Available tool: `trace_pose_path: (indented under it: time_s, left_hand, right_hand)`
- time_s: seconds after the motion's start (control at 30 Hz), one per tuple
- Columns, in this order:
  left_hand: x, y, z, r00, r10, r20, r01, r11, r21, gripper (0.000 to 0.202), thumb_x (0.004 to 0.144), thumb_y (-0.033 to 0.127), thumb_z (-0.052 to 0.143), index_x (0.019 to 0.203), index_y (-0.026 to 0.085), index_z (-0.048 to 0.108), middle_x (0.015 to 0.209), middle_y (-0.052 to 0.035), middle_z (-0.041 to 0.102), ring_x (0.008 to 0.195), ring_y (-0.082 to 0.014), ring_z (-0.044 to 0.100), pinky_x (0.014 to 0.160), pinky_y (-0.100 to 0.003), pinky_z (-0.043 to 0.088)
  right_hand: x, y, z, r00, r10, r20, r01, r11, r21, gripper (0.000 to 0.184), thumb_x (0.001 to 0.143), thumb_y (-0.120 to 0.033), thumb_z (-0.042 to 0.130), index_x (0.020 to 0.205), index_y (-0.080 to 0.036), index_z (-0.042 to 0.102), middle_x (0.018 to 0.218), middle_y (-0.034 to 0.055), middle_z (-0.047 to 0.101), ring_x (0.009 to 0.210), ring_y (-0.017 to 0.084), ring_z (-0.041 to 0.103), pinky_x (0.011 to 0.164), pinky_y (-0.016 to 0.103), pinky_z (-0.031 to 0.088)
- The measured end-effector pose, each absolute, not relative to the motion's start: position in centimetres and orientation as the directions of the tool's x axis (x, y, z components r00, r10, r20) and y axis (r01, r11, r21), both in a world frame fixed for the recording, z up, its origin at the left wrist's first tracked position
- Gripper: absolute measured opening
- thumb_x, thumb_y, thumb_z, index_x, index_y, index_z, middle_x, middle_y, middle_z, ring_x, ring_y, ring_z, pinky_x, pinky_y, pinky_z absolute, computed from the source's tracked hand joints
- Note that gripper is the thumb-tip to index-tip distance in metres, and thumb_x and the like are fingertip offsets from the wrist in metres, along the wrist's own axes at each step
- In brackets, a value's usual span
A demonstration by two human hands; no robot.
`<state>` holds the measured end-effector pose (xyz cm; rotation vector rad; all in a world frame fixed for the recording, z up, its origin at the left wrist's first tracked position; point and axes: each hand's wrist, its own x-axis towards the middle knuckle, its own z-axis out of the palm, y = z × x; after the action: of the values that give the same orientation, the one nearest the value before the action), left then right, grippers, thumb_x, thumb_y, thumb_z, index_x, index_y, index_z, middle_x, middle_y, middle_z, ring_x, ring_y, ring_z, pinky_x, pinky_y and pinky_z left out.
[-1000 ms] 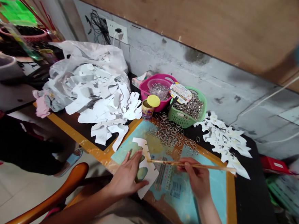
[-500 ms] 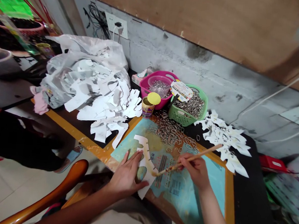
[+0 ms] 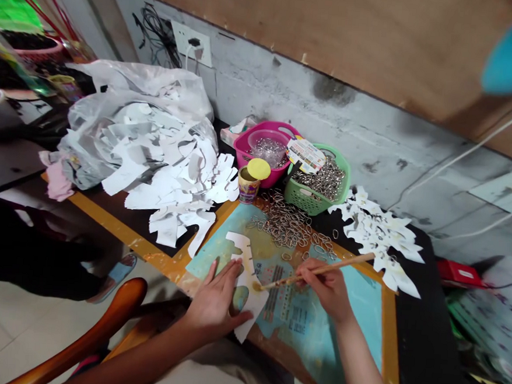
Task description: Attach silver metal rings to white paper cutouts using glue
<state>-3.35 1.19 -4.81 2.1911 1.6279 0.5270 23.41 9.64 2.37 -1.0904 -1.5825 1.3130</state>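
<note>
My left hand [image 3: 217, 297] lies flat, fingers spread, on a white paper cutout [image 3: 246, 282] with a toothed edge. The cutout rests on a blue printed board [image 3: 312, 319] with a wooden frame. My right hand [image 3: 325, 290] grips a thin wooden paintbrush [image 3: 315, 276], and its yellowish tip touches the cutout's right edge. Loose metal rings [image 3: 286, 226] lie just beyond the hands. Several glue-marked cutouts [image 3: 378, 235] sit to the right, and a larger heap of cutouts [image 3: 169, 174] lies on a plastic bag [image 3: 131, 95] to the left.
A green basket of rings [image 3: 315, 184], a pink basket [image 3: 259, 148] and a small cup with a yellow lid [image 3: 250, 183] stand at the back. A wooden chair back [image 3: 93, 327] curves below. A seated person's dark-clad legs [image 3: 36, 253] are at left.
The brush has swung from nearly level to slanting down-left, with its tip on the cutout's edge. My right hand has shifted slightly left, and the blurred blue object at top right looks larger.
</note>
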Motion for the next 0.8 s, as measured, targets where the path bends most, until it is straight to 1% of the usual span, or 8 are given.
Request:
trace_pose_path:
  time_s: [0.1,0.2,0.27,0.37,0.47,0.53,0.63,0.8]
  left_hand:
    - [-3.3,1.2,-4.8,0.266,0.961,0.079,0.827,-0.270,0.493,0.114,0.072,0.044,0.080,0.156,0.020,0.007,0.155,-0.0247,0.043,0.141,-0.0422,0.043,0.119,-0.071,0.020]
    - [-3.3,1.2,-4.7,0.264,0.962,0.075,0.831,-0.266,0.488,0.111,0.072,0.043,0.080,0.155,0.020,0.009,0.155,-0.0247,0.043,0.142,-0.0418,0.042,0.119,-0.071,0.020]
    - [-3.3,1.1,-4.6,0.259,0.964,0.067,0.836,-0.258,0.484,0.110,0.073,0.042,0.079,0.155,0.020,0.011,0.155,-0.0246,0.042,0.143,-0.0416,0.041,0.120,-0.071,0.019]
    - [-3.3,1.1,-4.5,0.262,0.963,0.062,0.835,-0.259,0.486,0.111,0.070,0.042,0.081,0.155,0.019,0.012,0.155,-0.0244,0.042,0.143,-0.0424,0.041,0.120,-0.072,0.018]
    - [-3.4,1.0,-4.6,0.266,0.961,0.074,0.829,-0.267,0.491,0.110,0.070,0.041,0.081,0.154,0.018,0.013,0.155,-0.0239,0.042,0.142,-0.0431,0.042,0.120,-0.072,0.017]
    - [-3.4,1.0,-4.7,0.255,0.963,0.084,0.834,-0.263,0.485,0.107,0.072,0.040,0.079,0.154,0.019,0.013,0.154,-0.0236,0.044,0.142,-0.0430,0.042,0.120,-0.072,0.017]
    - [-3.4,1.1,-4.8,0.250,0.965,0.084,0.838,-0.259,0.480,0.107,0.074,0.039,0.079,0.154,0.020,0.012,0.154,-0.0238,0.044,0.141,-0.0428,0.043,0.120,-0.072,0.016]
    - [-3.3,1.2,-4.6,0.271,0.961,0.064,0.837,-0.268,0.478,0.105,0.074,0.041,0.079,0.153,0.018,0.014,0.156,-0.0252,0.041,0.142,-0.0421,0.042,0.120,-0.072,0.014]
  right_hand:
    - [23.5,9.5,2.3,-0.308,0.951,0.043,0.098,0.076,-0.992,0.033,0.089,-0.046,0.068,0.073,-0.017,0.072,0.069,0.0047,0.068,0.055,0.016,0.064,0.049,0.026,0.056]
    - [23.5,9.4,2.0,-0.325,0.945,0.038,0.084,0.069,-0.994,0.031,0.090,-0.045,0.068,0.076,-0.018,0.074,0.074,0.0053,0.069,0.059,0.017,0.067,0.052,0.027,0.058]
    - [23.5,9.3,1.8,-0.301,0.951,0.074,0.107,0.111,-0.988,0.027,0.091,-0.041,0.067,0.078,-0.019,0.075,0.078,0.0057,0.070,0.062,0.018,0.068,0.055,0.027,0.059]
    - [23.3,9.3,1.6,-0.198,0.964,0.175,0.119,0.201,-0.972,0.024,0.093,-0.036,0.066,0.080,-0.019,0.075,0.082,0.0069,0.071,0.067,0.019,0.068,0.057,0.027,0.059]
    - [23.0,9.1,1.6,-0.231,0.954,0.189,0.104,0.217,-0.971,0.022,0.094,-0.034,0.064,0.080,-0.020,0.074,0.081,0.0066,0.070,0.067,0.019,0.068,0.055,0.028,0.058]
    - [22.8,9.0,1.8,-0.253,0.947,0.200,0.113,0.234,-0.966,0.023,0.094,-0.033,0.063,0.078,-0.020,0.074,0.080,0.0062,0.070,0.069,0.019,0.068,0.058,0.028,0.058]
    - [22.6,8.8,2.0,-0.218,0.944,0.250,0.116,0.279,-0.953,0.023,0.096,-0.031,0.061,0.079,-0.021,0.073,0.082,0.0062,0.069,0.074,0.020,0.068,0.063,0.030,0.058]
    - [22.9,8.3,1.5,-0.231,0.937,0.262,0.156,0.301,-0.941,0.021,0.096,-0.028,0.062,0.080,-0.022,0.073,0.084,0.0066,0.070,0.077,0.021,0.068,0.063,0.029,0.057]
